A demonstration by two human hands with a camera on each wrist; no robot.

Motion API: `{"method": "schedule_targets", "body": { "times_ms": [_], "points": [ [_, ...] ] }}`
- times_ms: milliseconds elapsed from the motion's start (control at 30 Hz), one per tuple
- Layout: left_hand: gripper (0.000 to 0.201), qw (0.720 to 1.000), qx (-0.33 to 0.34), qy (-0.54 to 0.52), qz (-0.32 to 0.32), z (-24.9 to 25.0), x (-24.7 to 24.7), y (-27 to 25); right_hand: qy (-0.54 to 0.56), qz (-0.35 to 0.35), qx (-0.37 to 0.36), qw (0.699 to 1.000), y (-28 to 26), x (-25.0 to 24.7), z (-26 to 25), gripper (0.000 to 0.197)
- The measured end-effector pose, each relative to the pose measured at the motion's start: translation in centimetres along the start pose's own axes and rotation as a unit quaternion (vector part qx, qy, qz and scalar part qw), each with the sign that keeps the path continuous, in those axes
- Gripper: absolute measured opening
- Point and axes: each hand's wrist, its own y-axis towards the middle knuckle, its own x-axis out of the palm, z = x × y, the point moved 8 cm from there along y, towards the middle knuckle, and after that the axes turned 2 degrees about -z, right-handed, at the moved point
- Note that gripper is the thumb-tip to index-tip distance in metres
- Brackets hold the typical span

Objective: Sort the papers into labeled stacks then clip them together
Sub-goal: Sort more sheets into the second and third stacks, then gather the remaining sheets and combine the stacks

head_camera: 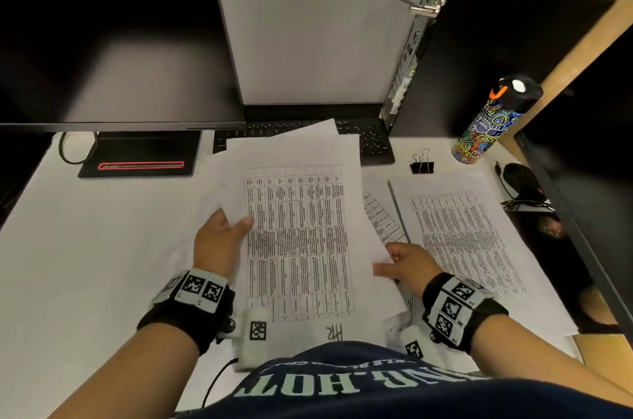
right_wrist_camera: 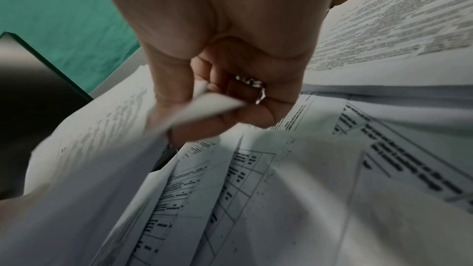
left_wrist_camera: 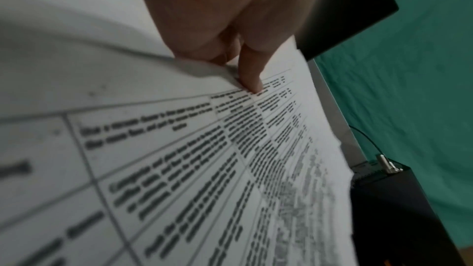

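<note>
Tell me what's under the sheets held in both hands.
Under the held sheets, more printed papers lie overlapped on the desk, and part of the keyboard is covered. How many papers lie beneath cannot be seen.

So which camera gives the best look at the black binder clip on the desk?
The head view: the black binder clip sits in full sight, unobstructed, beyond the paper stacks, near the water bottle. Neither wrist view shows it; papers and hands fill both.
</note>
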Motion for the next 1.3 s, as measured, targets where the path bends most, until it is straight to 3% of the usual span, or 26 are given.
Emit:
{"method": "schedule_targets", "body": {
  "times_ms": [67,100,200,233,333,400,467,600,667,733,800,867,1000,1067,1167,1233,1300],
  "points": [
    [0.026,0.999,0.012,0.036,0.006,0.0,-1.0,0.4,-0.025,0.007,-0.002,1.000,0.3,-0.6,0.2,0.041],
    [0.024,0.998,0.019,0.052,0.006,0.1,-1.5,0.6,-0.037,0.015,-0.004,0.999,0.3,-0.9,0.1,0.041],
    [0.025,0.993,0.046,0.109,0.007,1.1,-3.2,1.0,-0.055,0.040,-0.013,0.998,0.7,-2.5,-0.4,0.008],
    [0.025,0.990,0.061,0.129,0.004,1.6,-3.6,1.1,-0.062,0.045,-0.014,0.997,0.9,-3.1,-0.7,0.009],
    [0.012,0.971,0.128,0.201,-0.033,3.8,-4.0,0.5,-0.100,0.074,-0.021,0.992,1.1,-5.2,-2.3,0.031],
    [0.021,0.956,0.174,0.225,-0.069,5.2,-3.4,-0.5,-0.123,0.086,-0.045,0.988,0.7,-6.1,-4.3,0.032],
    [0.027,0.941,0.229,0.227,-0.101,6.3,-2.4,-1.3,-0.121,0.076,-0.093,0.985,0.2,-6.4,-6.7,0.019],
    [0.018,0.923,0.272,0.221,-0.162,6.7,-0.1,-2.0,-0.118,0.046,-0.157,0.980,-0.5,-6.1,-9.9,0.044],
    [0.022,0.926,0.268,0.196,-0.177,7.1,0.8,-2.5,-0.123,0.025,-0.176,0.976,-0.6,-5.6,-10.6,0.045],
    [0.040,0.940,0.251,0.145,-0.180,7.1,1.1,-2.8,-0.133,0.003,-0.185,0.974,-0.6,-4.9,-10.9,0.041],
    [0.050,0.949,0.231,0.114,-0.180,6.3,0.8,-2.8,-0.131,-0.035,-0.179,0.975,-0.4,-3.9,-10.8,0.050],
    [0.051,0.956,0.202,0.101,-0.189,5.2,0.4,-2.8,-0.100,-0.064,-0.153,0.981,0.3,-3.5,-9.9,0.061],
    [0.036,0.968,0.110,0.043,-0.219,2.7,-1.0,-2.5,-0.111,-0.099,-0.048,0.988,2.2,-2.8,-5.7,0.059],
    [0.025,0.968,0.086,0.024,-0.233,2.2,-1.7,-2.7,-0.095,-0.078,-0.026,0.992,3.0,-2.4,-4.5,0.052],
    [0.034,0.968,0.066,0.010,-0.243,1.2,-2.8,-2.6,-0.102,-0.027,-0.033,0.994,4.3,-0.8,-4.2,0.038],
    [0.045,0.968,0.055,0.008,-0.245,0.4,-3.1,-2.8,-0.095,-0.019,-0.020,0.995,5.1,0.9,-4.1,0.038],
    [0.043,0.972,0.048,0.012,-0.228,-0.3,-3.4,-3.1,-0.159,-0.018,-0.023,0.987,5.8,2.6,-4.7,0.042]
  ]
}}
